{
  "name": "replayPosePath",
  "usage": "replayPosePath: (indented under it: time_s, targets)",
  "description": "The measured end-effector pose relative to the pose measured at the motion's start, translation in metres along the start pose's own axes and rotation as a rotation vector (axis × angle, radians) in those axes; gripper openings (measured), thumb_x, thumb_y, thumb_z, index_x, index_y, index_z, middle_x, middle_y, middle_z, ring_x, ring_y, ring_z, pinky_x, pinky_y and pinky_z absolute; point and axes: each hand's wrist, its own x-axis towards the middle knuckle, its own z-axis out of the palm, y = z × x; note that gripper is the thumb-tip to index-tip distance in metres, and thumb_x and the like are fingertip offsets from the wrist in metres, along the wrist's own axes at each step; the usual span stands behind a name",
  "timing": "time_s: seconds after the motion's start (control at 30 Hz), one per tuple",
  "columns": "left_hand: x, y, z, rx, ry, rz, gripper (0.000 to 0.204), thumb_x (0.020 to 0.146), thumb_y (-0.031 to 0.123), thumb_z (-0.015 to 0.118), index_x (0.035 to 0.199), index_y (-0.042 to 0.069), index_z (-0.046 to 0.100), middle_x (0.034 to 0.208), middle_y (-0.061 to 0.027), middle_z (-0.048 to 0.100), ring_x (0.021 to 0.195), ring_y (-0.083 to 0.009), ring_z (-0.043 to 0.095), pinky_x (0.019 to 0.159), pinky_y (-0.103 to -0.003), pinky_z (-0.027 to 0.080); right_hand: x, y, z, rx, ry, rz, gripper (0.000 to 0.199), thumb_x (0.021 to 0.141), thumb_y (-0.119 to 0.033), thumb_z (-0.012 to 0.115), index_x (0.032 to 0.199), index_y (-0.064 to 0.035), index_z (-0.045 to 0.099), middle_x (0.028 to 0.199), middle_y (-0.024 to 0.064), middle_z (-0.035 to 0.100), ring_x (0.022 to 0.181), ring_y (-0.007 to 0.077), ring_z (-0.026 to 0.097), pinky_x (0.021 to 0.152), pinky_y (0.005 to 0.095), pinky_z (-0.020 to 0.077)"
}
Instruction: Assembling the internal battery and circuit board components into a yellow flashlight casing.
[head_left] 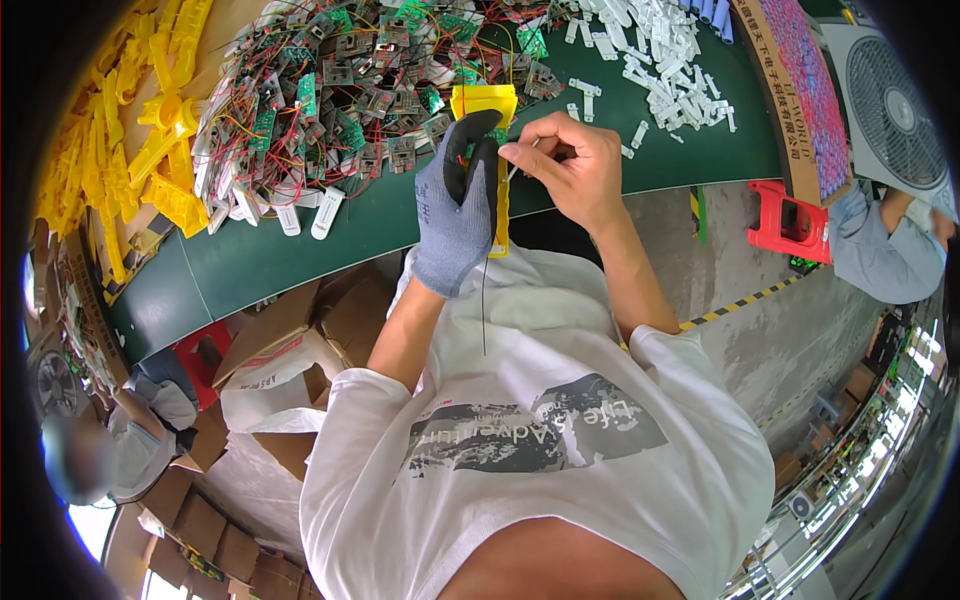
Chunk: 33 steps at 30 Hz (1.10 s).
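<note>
Yellow plastic housing (pixel 485 102), twelve o'clock

Our gloved left hand (pixel 452 225) curls round it; our right hand (pixel 582 172) pinches a slim white stick (pixel 513 172). Fine adjusting, we judge; steadiness next. Wired circuit boards (pixel 308 95) heap at eleven.

At eleven o'clock, my left hand (pixel 455 210) wears a grey-blue knit glove (pixel 450 260) with black-coated fingers and thumb, and small dark markings along its side. At one o'clock, my right hand (pixel 583 172) is bare. My white T-shirt (pixel 545 345) has loose short sleeves, one ending near seven o'clock, the other near four. Toward five o'clock sits a ragged-edged grey print (pixel 590 432) with pale lettering; below it curves a round, ribbed neckline (pixel 500 533).
</note>
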Motion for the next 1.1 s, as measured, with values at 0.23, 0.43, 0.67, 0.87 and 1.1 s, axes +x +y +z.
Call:
replayPosePath:
  time_s: [0.23,0.43,0.67,0.87,1.1]
  targets:
    - [-0.004,-0.001,0.002,-0.024,0.051,-0.023,0.028,0.092,0.003,0.049,0.119,-0.002,0.052,0.103,-0.0109,0.061,0.087,-0.0112,0.055,0.076,-0.027,0.046,-0.015,0.0,0.013,0.338,-0.037,0.205,0.043,0.083,0.001,0.067,0.121,0.0009,0.046,0.078,0.0035,0.06,0.07,0.0059,0.057,0.061,0.018,0.0435]
    - [-0.006,0.0,0.01,-0.017,0.163,0.073,0.025,0.092,0.004,0.049,0.117,0.0,0.053,0.098,-0.0128,0.06,0.083,-0.0162,0.058,0.074,-0.029,0.047,-0.022,-0.013,0.019,0.484,0.033,0.393,0.04,0.084,-0.003,0.068,0.121,0.0027,0.053,0.093,0.0103,0.064,0.082,0.0118,0.064,0.071,0.0247,0.0521]
    - [-0.005,-0.005,0.003,0.111,0.074,0.031,0.025,0.089,0.001,0.049,0.114,0.0,0.053,0.095,-0.014,0.058,0.08,-0.0206,0.059,0.073,-0.03,0.047,-0.021,-0.023,0.017,-0.096,-0.001,0.055,0.041,0.085,-0.007,0.066,0.124,0.0019,0.054,0.105,0.0151,0.066,0.091,0.0222,0.066,0.077,0.0297,0.0531]
    - [-0.005,-0.01,0.009,0.067,0.121,0.147,0.025,0.088,0.0,0.049,0.113,-0.002,0.053,0.098,-0.0139,0.057,0.085,-0.0192,0.058,0.074,-0.029,0.047,-0.029,-0.02,0.026,0.112,0.108,0.217,0.034,0.086,-0.002,0.063,0.12,0.0015,0.059,0.106,0.0167,0.067,0.088,0.0153,0.067,0.073,0.0266,0.0534]
    - [-0.016,-0.008,0.007,0.083,0.106,0.162,0.026,0.087,-0.001,0.049,0.113,-0.002,0.054,0.097,-0.0148,0.058,0.085,-0.0199,0.059,0.075,-0.03,0.048,-0.041,-0.01,0.032,0.274,0.166,0.209,0.03,0.087,0.0,0.061,0.118,0.0013,0.061,0.107,0.014,0.067,0.087,0.0095,0.064,0.073,0.0224,0.0525]
